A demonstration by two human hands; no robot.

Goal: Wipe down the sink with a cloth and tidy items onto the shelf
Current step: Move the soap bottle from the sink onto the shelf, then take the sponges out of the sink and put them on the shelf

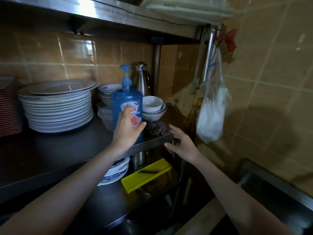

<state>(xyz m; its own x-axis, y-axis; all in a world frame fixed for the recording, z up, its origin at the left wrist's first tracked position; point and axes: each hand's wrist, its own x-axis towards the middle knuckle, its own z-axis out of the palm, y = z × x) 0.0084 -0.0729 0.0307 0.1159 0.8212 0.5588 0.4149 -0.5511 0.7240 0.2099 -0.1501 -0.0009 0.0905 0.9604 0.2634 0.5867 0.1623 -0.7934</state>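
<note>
Blue pump bottle (127, 99) of dish soap stands upright on the middle steel shelf (76, 141), near the right front corner. The dark brown cloth (155, 128) is bunched just beside it on the right.

Your left hand (126, 131) is spread across the label with the fingers straight, not wrapped round the bottle. I cannot tell whether it touches. Your right hand (182, 145) is loose and holds nothing, with the fingers near the cloth and the thumb under the shelf's front edge.

Judgement: this is the tidying step, with bottle and cloth both parked on the shelf. The next move calls for drawing both hands clear without tipping the tall bottle toward the edge. You might first nudge it back toward the white bowls (153, 106).

A stack of plates (57, 109) sits well to the left.

Only a dark corner of the sink (264, 182) shows at lower right, so you cannot check whether it is wiped. The label print is blurred, and the lower shelf around the yellow tray (145, 175) is too dim to read.
</note>
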